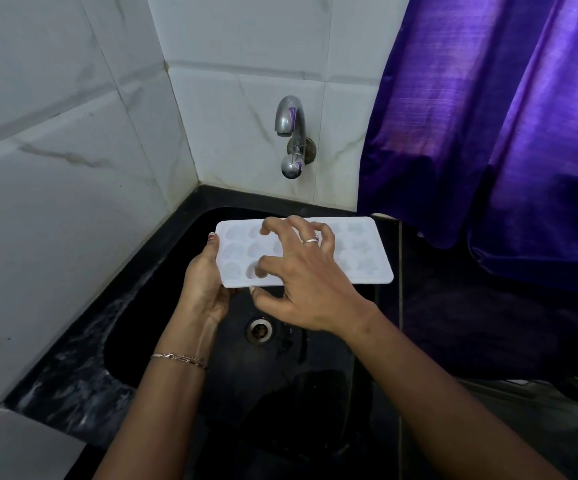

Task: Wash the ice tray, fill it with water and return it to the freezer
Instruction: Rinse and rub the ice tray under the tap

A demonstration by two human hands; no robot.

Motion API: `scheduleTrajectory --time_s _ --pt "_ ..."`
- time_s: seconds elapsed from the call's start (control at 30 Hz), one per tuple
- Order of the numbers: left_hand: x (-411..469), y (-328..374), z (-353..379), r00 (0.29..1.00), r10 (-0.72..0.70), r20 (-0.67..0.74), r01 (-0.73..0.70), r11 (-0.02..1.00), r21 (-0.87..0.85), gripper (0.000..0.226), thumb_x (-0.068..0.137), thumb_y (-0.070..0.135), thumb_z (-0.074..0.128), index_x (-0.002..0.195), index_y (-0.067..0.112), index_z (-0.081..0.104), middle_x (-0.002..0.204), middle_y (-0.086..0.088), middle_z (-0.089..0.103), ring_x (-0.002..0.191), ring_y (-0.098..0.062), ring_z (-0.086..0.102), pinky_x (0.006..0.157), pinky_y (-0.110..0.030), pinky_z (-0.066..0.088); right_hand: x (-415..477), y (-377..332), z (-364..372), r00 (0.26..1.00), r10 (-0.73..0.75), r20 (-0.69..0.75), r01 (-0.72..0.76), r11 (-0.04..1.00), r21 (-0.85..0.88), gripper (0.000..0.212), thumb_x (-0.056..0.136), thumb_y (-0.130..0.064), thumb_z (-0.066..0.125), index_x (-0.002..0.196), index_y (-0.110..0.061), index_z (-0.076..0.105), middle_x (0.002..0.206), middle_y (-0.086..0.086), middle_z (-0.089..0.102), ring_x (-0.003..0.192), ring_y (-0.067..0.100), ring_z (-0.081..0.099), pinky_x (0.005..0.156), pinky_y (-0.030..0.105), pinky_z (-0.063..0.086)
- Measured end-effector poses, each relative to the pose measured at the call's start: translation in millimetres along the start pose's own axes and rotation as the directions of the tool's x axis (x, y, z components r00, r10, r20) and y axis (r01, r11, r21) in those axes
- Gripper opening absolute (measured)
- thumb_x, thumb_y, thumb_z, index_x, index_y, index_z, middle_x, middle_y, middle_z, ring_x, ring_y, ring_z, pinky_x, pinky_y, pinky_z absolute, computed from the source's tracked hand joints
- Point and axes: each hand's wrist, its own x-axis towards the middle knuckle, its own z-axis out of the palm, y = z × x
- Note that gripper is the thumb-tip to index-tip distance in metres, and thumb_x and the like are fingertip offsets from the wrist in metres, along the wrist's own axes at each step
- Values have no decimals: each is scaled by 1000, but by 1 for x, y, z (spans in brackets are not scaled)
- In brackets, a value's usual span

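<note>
A white ice tray (363, 258) with several shaped cavities is held level over the black sink (183, 306). My left hand (206, 284) grips its left end, thumb on the rim and palm beneath. My right hand (301, 275) hovers on top of the tray with its fingers spread and bent, fingertips reaching into the left cavities. It wears a ring. No water runs from the chrome tap (292, 133) on the wall behind the tray.
The sink drain (259, 330) lies below the tray. White marble-pattern tiles (72, 168) close off the left and back. A purple curtain (505, 133) hangs on the right over the dark counter (453, 306).
</note>
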Motion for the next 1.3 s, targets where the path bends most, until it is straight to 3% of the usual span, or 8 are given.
scheduleTrajectory --time_s 0.2,0.4,0.5,0.63,0.77,0.97,1.17,1.3 --pt "3 -1 0 1000 3 -4 -3 1000 3 38 103 38 36 100 11 63 77 -2 75 68 -17 72 60 -29 57 -1 2 -1 996 -64 56 64 998 -1 33 77 -50 52 95 -32 73 135 -3 39 130 22 29 105 43 9" --pt "1 0 2 1000 5 13 -5 1000 -17 40 103 38 34 106 9 63 86 -5 75 74 -19 72 63 -30 57 1 2 -4 1000 -8 2 8 1000 -22 37 76 -49 44 90 -31 73 133 -5 42 131 19 29 110 51 6" --pt "-2 2 3 1000 -7 14 7 999 -31 41 103 38 35 109 8 62 94 -9 72 78 -22 71 65 -31 57 3 0 -7 1000 9 -20 -8 996 85 38 75 -48 42 95 -29 69 133 -5 40 131 18 28 110 48 7" --pt "-8 2 8 998 -55 28 57 996 -66 48 103 41 33 118 5 60 114 -19 67 100 -32 66 88 -44 52 11 -10 -6 999 -46 5 46 997 60 40 74 -46 40 97 -26 65 133 -2 40 130 22 30 108 48 9" --pt "-11 3 13 994 -104 26 105 991 -80 45 102 43 38 103 7 65 87 -11 74 78 -23 71 72 -35 57 15 -18 4 991 -97 95 100 994 -31 41 74 -46 42 96 -27 71 139 -2 38 135 23 28 110 50 6" --pt "-13 4 12 991 -135 -10 134 988 -72 54 101 46 35 123 2 58 118 -23 65 108 -37 63 92 -46 51 12 -10 7 995 -63 80 63 998 -4 41 77 -48 38 96 -31 70 130 -2 42 130 23 31 106 45 8" --pt "-10 0 12 994 -110 -20 108 991 -84 44 102 42 37 102 6 64 82 -10 75 72 -23 72 61 -32 59 12 -13 10 996 -51 68 54 997 -51 40 78 -48 38 94 -31 71 137 -3 40 130 21 32 107 47 11" --pt "-12 0 12 995 -96 -28 94 993 -65 43 103 39 37 93 6 62 66 -5 73 60 -18 71 51 -27 57 13 -13 11 992 -82 101 84 996 -17 42 80 -46 33 94 -34 71 135 -4 40 131 20 31 107 48 9"
